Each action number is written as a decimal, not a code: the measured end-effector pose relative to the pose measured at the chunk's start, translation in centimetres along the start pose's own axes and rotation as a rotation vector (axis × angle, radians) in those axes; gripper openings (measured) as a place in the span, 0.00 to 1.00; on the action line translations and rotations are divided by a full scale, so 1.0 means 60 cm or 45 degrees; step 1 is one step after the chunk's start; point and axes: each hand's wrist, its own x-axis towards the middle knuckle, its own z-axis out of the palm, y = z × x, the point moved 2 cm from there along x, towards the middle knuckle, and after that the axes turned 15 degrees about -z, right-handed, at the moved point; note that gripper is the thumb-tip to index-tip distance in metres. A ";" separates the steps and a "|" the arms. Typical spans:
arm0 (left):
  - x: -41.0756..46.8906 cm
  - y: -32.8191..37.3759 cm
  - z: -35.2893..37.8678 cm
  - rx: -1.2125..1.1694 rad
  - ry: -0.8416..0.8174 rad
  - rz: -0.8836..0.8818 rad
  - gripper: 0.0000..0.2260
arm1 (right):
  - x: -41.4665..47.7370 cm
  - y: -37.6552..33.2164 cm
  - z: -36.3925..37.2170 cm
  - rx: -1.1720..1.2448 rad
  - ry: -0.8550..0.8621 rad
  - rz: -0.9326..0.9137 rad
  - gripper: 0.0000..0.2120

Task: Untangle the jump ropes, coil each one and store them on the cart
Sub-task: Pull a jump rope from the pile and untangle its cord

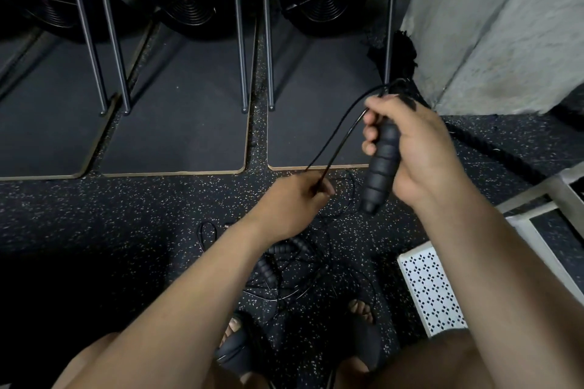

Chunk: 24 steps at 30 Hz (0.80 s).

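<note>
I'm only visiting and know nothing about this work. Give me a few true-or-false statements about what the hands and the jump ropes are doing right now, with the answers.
1. The right hand grips a black ribbed handle. True.
2. The left hand holds nothing. False: it pinches the thin black cord that runs up towards the handle.
3. Every rope is already stored on the cart. False: a tangle of ropes lies on the speckled floor by the person's feet.
4. A white perforated cart stands on the person's right side. True.
</note>
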 end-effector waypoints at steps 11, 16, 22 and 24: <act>-0.003 0.010 -0.034 -0.008 0.286 0.079 0.07 | -0.002 0.043 -0.013 -0.442 -0.145 0.201 0.05; -0.008 0.026 -0.057 -0.474 0.347 0.091 0.06 | -0.034 0.083 0.007 -0.875 -0.620 0.381 0.02; -0.015 0.033 -0.070 -0.932 0.250 0.070 0.07 | -0.053 0.118 0.035 -0.918 -0.755 0.403 0.07; -0.013 0.032 -0.075 -1.007 0.246 0.063 0.06 | -0.055 0.122 0.038 -0.957 -0.772 0.389 0.06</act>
